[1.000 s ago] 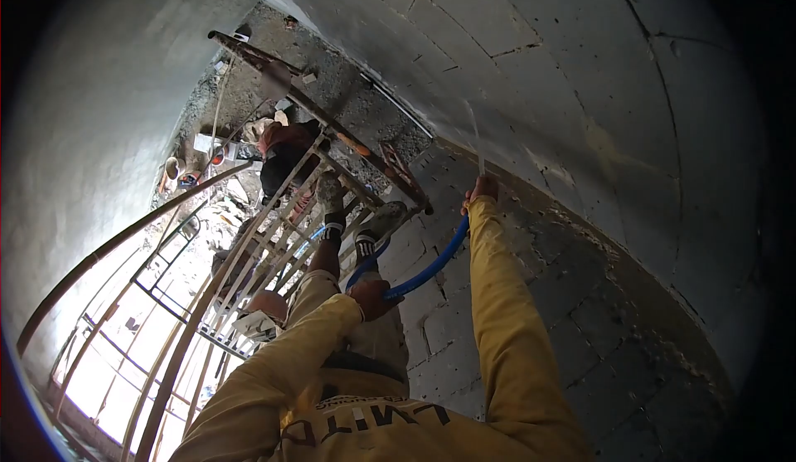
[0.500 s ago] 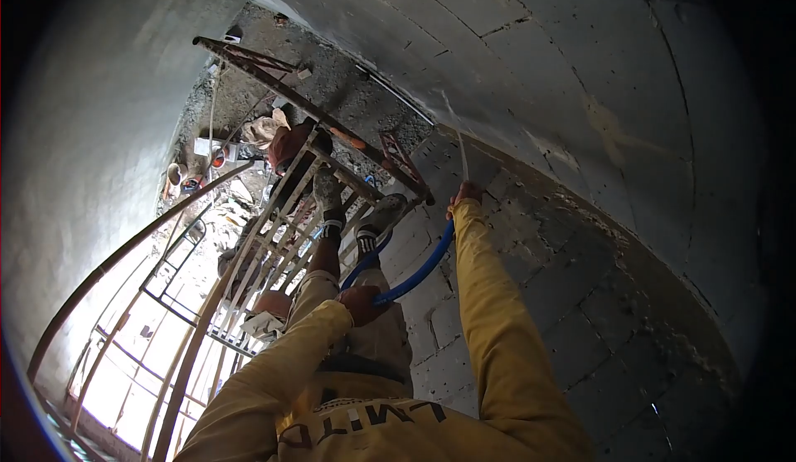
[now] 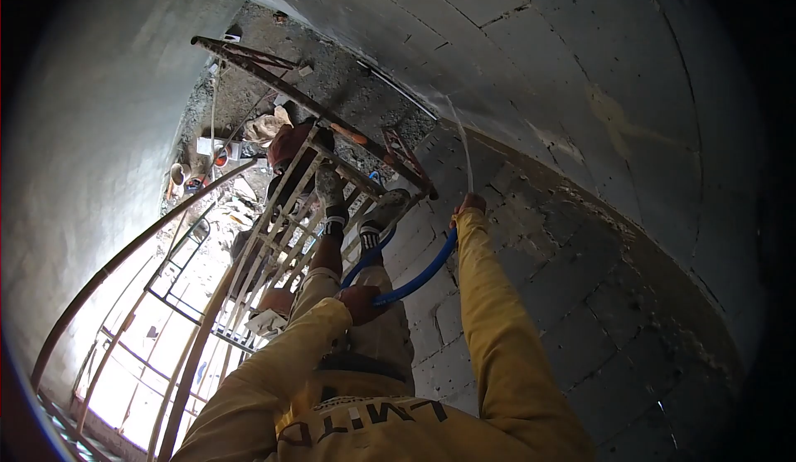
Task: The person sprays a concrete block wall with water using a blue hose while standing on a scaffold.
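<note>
A blue hose [image 3: 424, 274] curves between my two hands. My right hand [image 3: 470, 205], at the end of the outstretched arm, is closed round its outlet end. From there a thin stream of water [image 3: 464, 143] shoots onto the grey block wall [image 3: 564, 72]. Lower down, by my thigh, my left hand [image 3: 361, 305] is wrapped round a farther part of the same hose. Beyond that hand the hose loops behind my leg and down past the platform. The fingertips of both hands are partly hidden.
I stand on a slatted scaffold platform [image 3: 286, 213] high above a rubble-strewn floor [image 3: 332, 80]. A rusty metal bar [image 3: 307, 109] crosses in front of my feet. Another person [image 3: 290, 148] is below the slats. A curved rail [image 3: 124, 267] and a plastered wall [image 3: 91, 105] lie to the left.
My right hand has shifted slightly down and right with the hose end, and the water stream moves with it. My left hand keeps its grip in nearly the same place.
</note>
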A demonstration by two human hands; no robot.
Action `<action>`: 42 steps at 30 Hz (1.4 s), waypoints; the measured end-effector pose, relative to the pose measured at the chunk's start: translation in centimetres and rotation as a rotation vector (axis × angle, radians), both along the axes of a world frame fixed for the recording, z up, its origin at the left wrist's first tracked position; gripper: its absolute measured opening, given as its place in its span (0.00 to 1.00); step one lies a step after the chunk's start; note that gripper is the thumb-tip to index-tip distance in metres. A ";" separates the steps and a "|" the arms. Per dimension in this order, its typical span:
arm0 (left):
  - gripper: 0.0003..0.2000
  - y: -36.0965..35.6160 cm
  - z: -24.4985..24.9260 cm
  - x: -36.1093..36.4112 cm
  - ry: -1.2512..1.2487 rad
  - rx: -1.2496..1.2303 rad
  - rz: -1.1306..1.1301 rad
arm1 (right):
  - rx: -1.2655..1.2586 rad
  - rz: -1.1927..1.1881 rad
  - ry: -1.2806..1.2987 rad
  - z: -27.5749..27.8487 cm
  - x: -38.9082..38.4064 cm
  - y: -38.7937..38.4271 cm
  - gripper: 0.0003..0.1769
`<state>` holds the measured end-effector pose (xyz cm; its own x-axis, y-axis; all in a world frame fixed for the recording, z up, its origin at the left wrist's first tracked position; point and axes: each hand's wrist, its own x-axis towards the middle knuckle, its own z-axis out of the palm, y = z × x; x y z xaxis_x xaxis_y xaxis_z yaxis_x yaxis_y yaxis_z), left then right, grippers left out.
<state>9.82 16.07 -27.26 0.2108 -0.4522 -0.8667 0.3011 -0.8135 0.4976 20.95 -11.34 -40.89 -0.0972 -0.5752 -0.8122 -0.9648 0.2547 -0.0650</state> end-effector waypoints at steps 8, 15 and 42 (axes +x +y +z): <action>0.22 0.0 0.2 0.0 0.022 0.013 -0.030 | -0.057 -0.007 -0.054 -0.6 -1.7 -0.4 0.17; 0.23 -0.2 0.4 -0.1 -0.011 -0.009 -0.052 | -0.007 0.007 -0.017 0.0 -1.7 -0.8 0.18; 0.21 -0.7 0.4 -1.0 -0.039 -0.040 0.005 | 0.039 0.065 -0.004 0.5 0.8 -1.0 0.15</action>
<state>8.83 15.38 -26.88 0.2463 -0.4852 -0.8390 0.2852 -0.7911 0.5412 21.78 -12.29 -40.41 -0.0579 -0.5483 -0.8343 -0.9792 0.1942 -0.0597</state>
